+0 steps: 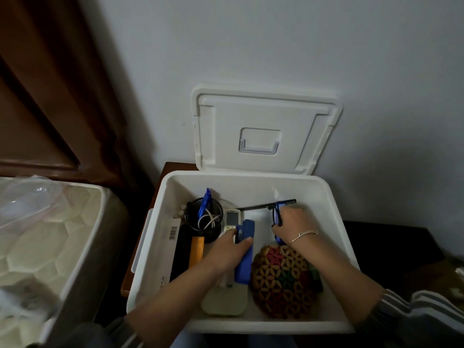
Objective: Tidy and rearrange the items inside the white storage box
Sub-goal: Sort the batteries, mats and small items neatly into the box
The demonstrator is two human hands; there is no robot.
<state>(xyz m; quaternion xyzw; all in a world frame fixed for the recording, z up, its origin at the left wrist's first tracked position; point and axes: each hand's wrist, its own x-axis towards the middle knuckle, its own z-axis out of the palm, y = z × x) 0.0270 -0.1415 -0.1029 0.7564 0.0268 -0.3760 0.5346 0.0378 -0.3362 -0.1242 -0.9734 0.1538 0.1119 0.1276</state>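
Observation:
The white storage box point(334, 222) stands open with its lid point(266, 126) leaning on the wall behind. Inside, my left hand point(226, 249) grips a long blue stapler-like object point(244, 262) near the middle. My right hand point(292, 222) holds a pair of blue-framed glasses point(277, 217) at the back right, just below a black comb point(266, 205). A black cup point(204, 217) with a blue pen and a white cord stands at the back left. A white remote point(232, 218) lies beside it. A round woven coaster point(283, 280) fills the front right.
An orange-handled tool point(196, 251) and a flat black and white barcoded box point(175, 249) lie along the left wall. A pale flat object point(224, 298) sits at the front. A mattress point(45, 234) is to the left; the box rests on a wooden stand point(125, 285).

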